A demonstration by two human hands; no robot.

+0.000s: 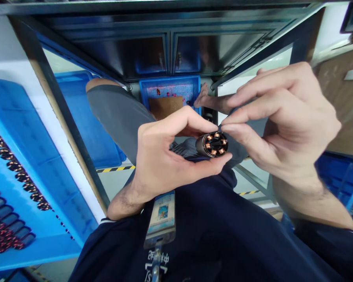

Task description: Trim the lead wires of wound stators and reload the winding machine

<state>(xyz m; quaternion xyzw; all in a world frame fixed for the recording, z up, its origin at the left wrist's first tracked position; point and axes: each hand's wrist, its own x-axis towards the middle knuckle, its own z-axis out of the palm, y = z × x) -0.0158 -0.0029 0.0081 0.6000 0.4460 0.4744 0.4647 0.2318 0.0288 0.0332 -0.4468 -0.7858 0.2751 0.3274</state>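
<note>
Between the thumb and fingers of my left hand [170, 152] is a small round motor stator [213, 145] with copper windings inside a dark ring. Its wound end faces right and up toward the camera. My right hand [279, 117] is at the stator's upper right edge, thumb and index finger pinched together. Whatever lies between those fingertips is too small to make out; it may be a wire end at the rim.
A blue crate [55, 188] at the left holds rows of copper-wound parts [23, 180]. Below the dark metal cabinet [153, 55] sits a blue tray [170, 84] with cardboard and small scraps. A dark frame leg [67, 129] stands at the left. More blue bins [338, 176] are at the right.
</note>
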